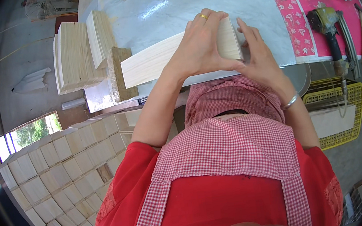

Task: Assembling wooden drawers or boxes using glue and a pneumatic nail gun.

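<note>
Two hands meet on a long pale wooden board [157, 62] lying across the grey table [169, 7], just above centre. At 12 o'clock the left hand [197, 44] lies over its right end, fingers curled and clasped on the wood. At 1 o'clock the right hand [262, 59] presses flat against the board's end, fingers straight. At 10 o'clock stand stacked boards [74, 56]; at 2 o'clock lies a nail gun [330, 29].

Left hand [200, 44] hides the board's [153, 62] middle.

two hands [202, 43], one long wooden board [153, 62], one nail gun [330, 29], one yellow crate [350, 111]
</note>
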A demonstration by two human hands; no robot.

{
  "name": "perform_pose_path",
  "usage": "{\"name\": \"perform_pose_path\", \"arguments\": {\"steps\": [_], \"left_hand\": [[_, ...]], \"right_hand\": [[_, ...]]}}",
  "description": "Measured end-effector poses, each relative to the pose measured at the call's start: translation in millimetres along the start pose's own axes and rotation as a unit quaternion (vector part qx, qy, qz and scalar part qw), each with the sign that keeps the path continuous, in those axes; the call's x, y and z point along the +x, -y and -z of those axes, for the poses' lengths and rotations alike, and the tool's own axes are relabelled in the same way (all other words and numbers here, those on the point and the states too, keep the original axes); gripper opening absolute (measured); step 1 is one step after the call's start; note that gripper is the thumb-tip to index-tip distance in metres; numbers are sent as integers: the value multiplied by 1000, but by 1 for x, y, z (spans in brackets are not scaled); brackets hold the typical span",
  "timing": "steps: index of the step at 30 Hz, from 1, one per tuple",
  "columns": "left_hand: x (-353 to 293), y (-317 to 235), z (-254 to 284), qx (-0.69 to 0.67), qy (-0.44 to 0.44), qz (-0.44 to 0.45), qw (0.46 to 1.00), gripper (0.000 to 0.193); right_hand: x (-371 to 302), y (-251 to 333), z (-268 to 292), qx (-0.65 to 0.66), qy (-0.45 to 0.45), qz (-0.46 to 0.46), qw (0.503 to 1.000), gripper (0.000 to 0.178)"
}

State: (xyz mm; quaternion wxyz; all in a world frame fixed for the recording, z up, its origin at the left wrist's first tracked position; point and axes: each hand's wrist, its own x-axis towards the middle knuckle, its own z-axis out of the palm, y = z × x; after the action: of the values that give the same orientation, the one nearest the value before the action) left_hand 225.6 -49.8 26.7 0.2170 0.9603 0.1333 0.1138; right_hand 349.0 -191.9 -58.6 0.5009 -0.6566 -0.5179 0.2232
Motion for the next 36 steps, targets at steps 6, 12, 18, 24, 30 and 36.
{"name": "perform_pose_path", "arguments": {"steps": [6,12,18,24,30,36], "left_hand": [[0,-2,3,-29,27,39,998,88],[2,-3,1,-25,23,36,999,86],[2,-4,0,-10,11,32,999,85],[3,-4,0,1,6,24,1000,85],[4,-6,1,-21,30,58,998,90],[3,-5,1,5,13,26,1000,86]], "right_hand": [[9,15,29,148,92,9,985,111],[9,10,21,96,66,47,992,109],[-12,21,27,101,61,52,992,102],[-33,31,38,138,95,20,986,92],[-39,30,41,147,97,22,984,85],[-44,35,36,185,33,59,980,78]]}}
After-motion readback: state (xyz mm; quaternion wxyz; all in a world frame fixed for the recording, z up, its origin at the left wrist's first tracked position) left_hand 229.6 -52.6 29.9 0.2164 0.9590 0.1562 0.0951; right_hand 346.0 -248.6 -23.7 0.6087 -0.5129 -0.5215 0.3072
